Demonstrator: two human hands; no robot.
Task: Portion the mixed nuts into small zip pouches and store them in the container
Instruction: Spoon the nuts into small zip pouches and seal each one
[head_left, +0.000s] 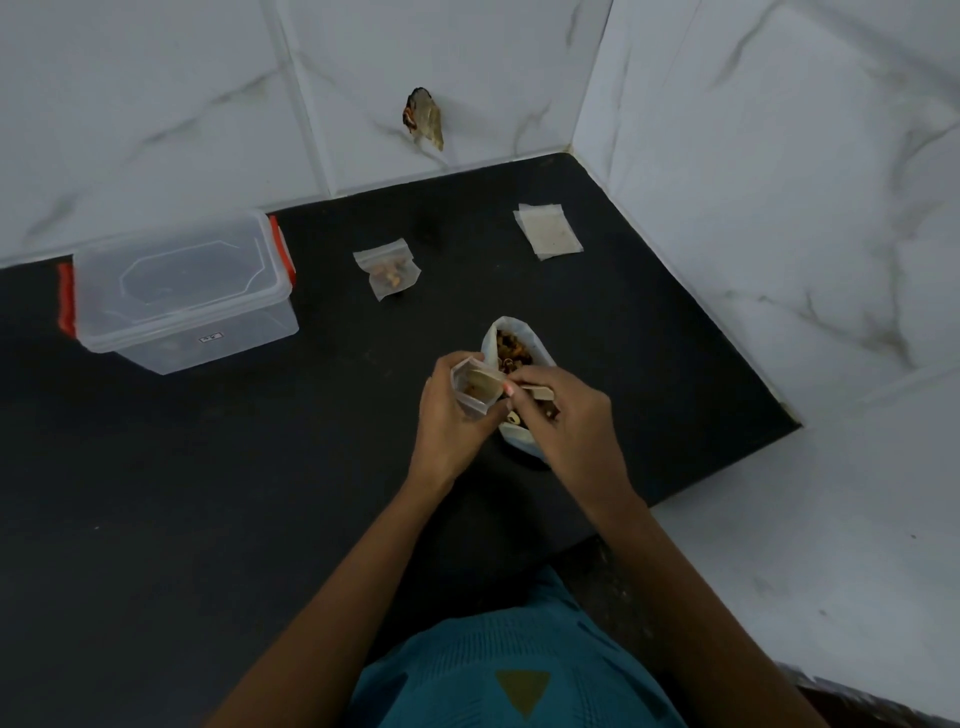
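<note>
Since the zip pouch (474, 388) is flimsy, slippery, near-weightless film, I'd take it just under the mouth. My left grip (445, 418) curls round it over the worktop (260, 467), touching the nut bag (492, 339). My right grip (563, 415) pinches what looks like a tan scoop (537, 391).

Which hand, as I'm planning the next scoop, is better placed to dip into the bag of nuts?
Right. The right hand holds the wooden scoop just above the open bag of nuts, while the left hand is busy gripping the small pouch.
</note>
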